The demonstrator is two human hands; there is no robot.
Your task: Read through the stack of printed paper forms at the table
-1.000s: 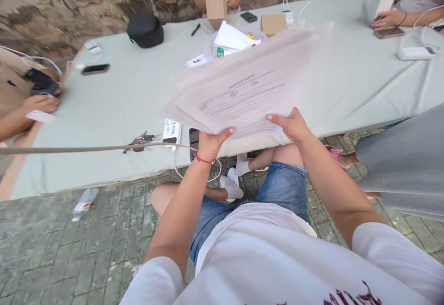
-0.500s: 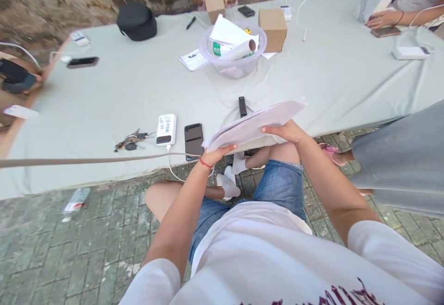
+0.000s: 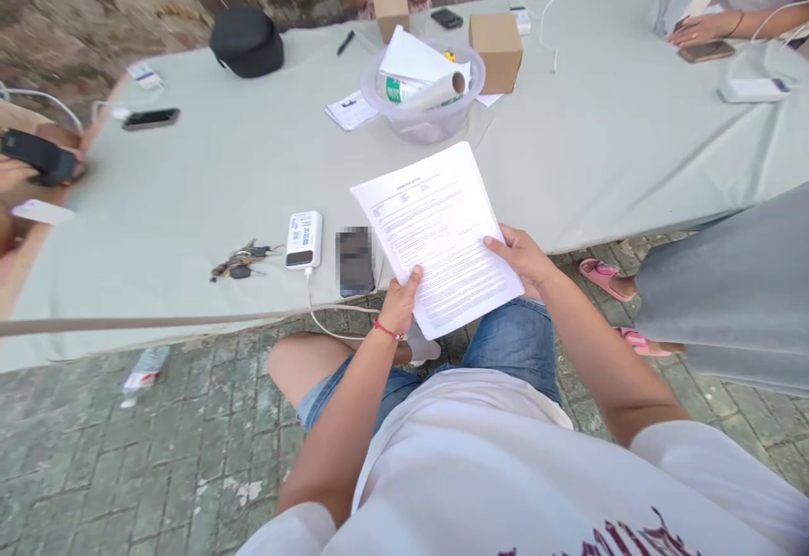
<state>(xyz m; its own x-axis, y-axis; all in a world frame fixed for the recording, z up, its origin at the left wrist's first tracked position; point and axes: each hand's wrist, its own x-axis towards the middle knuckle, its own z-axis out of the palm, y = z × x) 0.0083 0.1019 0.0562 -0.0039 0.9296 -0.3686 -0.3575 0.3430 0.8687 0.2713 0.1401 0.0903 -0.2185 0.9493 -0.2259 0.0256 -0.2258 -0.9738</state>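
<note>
Printed sheets of paper (image 3: 436, 227), seemingly a thin stack, are held over my lap and the table's front edge, with small black text facing me. My left hand (image 3: 402, 299) is closed on their lower left edge, thumb on top. On the right edge my right hand (image 3: 518, 254) grips them the same way. Left of the sheets lies a dark phone (image 3: 355, 263), its screen blurred out. Beside it are a white power bank (image 3: 304, 240) with a cable plugged in and a bunch of keys (image 3: 241, 261).
A clear plastic basin (image 3: 430, 118) with papers and rolls stands mid-table, beside a cardboard box (image 3: 496, 50). A black cap (image 3: 246, 42) lies at the back. People sit around the table. A plastic bottle (image 3: 145, 369) lies on the paving; someone in grey (image 3: 726, 286) stands at right.
The sheets have tilted from nearly edge-on to facing me, so the print now shows. My left hand has moved lower and slightly right. The black device between basin and sheets is now hidden.
</note>
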